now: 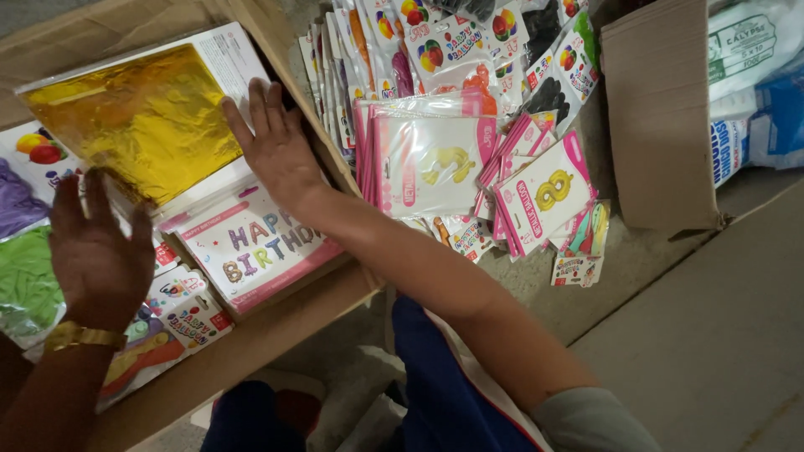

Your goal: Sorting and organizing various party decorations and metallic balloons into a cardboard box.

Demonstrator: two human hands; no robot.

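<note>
As seen from the head camera: a person leans over an open cardboard box (251,335) packed with party packets.

Right hand: the right hand (276,146) lies flat with fingers spread on the right edge of the gold foil packet (138,117), near the box's right wall; it grips nothing.

Left hand: the left hand (96,251) is open, fingers spread and pointing up, over the packets just below the gold foil's lower left corner; whether it touches them cannot be told. A gold bracelet (82,336) sits on its wrist.

Gold foil packet: it lies on top inside the box, tilted, on a white backing card.

Birthday banner packet (251,243): pink-edged with coloured letter balloons, it lies in the box just below the gold foil, between the two hands.

Other box contents: a green balloon packet (25,280) and a purple one (17,201) sit at the left edge; small balloon packets (188,314) lie beside the left wrist.

Pile outside the box: pink number balloon packets (469,167) and colourful balloon packets (444,42) are heaped on the floor (712,335) right of the box.

Right side: a second cardboard box flap (662,117) stands beside the pile, with white and blue sacks (754,84) behind it.

Bottom: the person's blue trousers (435,393) show below the right forearm.
</note>
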